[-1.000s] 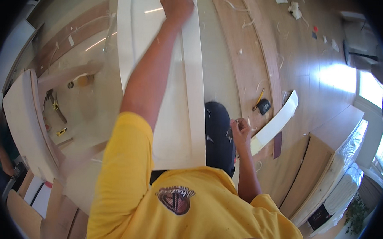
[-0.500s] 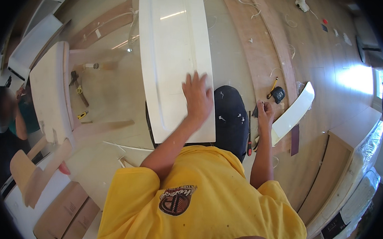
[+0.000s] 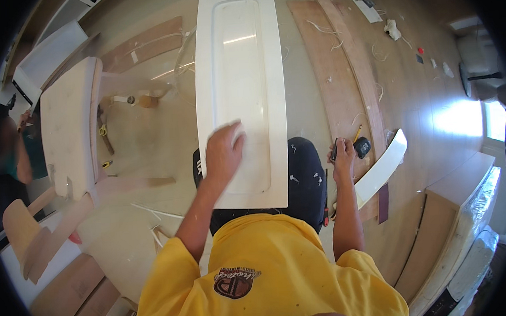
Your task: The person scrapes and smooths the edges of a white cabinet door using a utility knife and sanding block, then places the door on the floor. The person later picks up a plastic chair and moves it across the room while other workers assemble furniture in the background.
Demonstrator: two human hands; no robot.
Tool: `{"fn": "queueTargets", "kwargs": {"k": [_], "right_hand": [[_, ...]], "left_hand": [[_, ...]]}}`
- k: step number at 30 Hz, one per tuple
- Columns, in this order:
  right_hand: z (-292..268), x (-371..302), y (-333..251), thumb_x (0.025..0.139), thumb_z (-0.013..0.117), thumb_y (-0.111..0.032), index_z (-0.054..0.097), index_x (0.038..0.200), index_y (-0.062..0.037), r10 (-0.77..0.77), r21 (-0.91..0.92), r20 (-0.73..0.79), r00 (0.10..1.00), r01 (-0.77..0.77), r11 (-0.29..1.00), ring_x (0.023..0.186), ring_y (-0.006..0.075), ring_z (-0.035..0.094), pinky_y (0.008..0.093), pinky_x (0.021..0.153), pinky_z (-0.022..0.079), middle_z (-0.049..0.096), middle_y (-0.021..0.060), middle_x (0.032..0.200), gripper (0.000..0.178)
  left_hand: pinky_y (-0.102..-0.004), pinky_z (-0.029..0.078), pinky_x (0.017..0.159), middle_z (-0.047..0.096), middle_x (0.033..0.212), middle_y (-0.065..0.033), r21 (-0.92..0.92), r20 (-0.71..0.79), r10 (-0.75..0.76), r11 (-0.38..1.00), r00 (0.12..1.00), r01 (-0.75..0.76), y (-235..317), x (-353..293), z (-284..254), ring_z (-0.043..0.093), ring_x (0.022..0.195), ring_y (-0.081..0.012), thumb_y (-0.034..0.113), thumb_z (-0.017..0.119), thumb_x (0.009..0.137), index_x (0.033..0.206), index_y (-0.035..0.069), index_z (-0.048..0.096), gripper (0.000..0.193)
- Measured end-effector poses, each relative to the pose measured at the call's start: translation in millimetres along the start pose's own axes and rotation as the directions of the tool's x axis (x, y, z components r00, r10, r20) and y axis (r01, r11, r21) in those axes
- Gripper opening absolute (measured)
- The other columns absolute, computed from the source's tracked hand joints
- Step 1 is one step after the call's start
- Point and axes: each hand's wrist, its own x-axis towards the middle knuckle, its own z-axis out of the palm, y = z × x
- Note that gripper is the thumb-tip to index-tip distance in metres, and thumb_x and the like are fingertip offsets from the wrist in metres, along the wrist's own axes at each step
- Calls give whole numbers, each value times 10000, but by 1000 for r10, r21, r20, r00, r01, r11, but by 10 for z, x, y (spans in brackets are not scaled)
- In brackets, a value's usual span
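Observation:
A long white door panel with a recessed centre lies lengthwise across my thighs and reaches away from me. Over its near left part is my left hand, slightly blurred, thumb apart from loosely bent fingers, holding nothing visible. To the right of my knee, my right hand is closed around a small dark object, mostly covered by the fingers, so its kind is unclear. Just beyond that hand, a black tape measure and a yellow pencil rest on a brown board.
A curved white piece and a screwdriver lie at right. Leftward stand an upturned chair, a hammer and a yellow cutter. Another person is at far left. Cardboard boxes lie lower left.
My left hand has moved left and nearer across the panel, its fingers now less spread. My right hand still grips the small dark object, now turned more into view. The camera's view has shifted.

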Motion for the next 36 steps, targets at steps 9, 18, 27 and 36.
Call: {"fn": "queueTargets", "kwargs": {"k": [9,18,27,36], "right_hand": [[1810,1190,-1794,855,804,-291,657,1072,-4,-475,-535,348,808,587,607,750,238,696,410,672,528,717,145,840,388],[3909,2529,-2474,881,762,-262,673,1051,-16,-707,-420,689,161,884,-208,785,334,714,429,701,549,720,180,858,312],[3943,2512,-2825,861,712,-209,647,974,2,-495,-547,738,458,836,-43,888,395,697,475,782,540,721,216,933,248],[3725,2752,-2628,956,677,-390,716,1112,-80,-597,-327,713,367,928,180,790,248,679,397,755,558,745,119,971,349]], "left_hand": [[-576,209,1258,420,1635,-77,295,217,242,907,946,-300,-511,2175,706,320,1541,-320,436,567,1041,1533,116,470,595],[-553,202,1265,447,1617,-79,267,53,110,956,993,-120,-599,2144,749,338,1537,-299,428,593,1027,1505,109,513,580],[-565,210,1264,461,1606,-56,195,125,12,980,992,-37,-541,2227,732,352,1528,-304,371,645,1001,1498,123,522,568],[-610,241,1239,486,1585,-64,102,-5,141,985,990,-139,-488,2419,990,370,1515,-335,311,684,972,1448,118,580,524]]}}
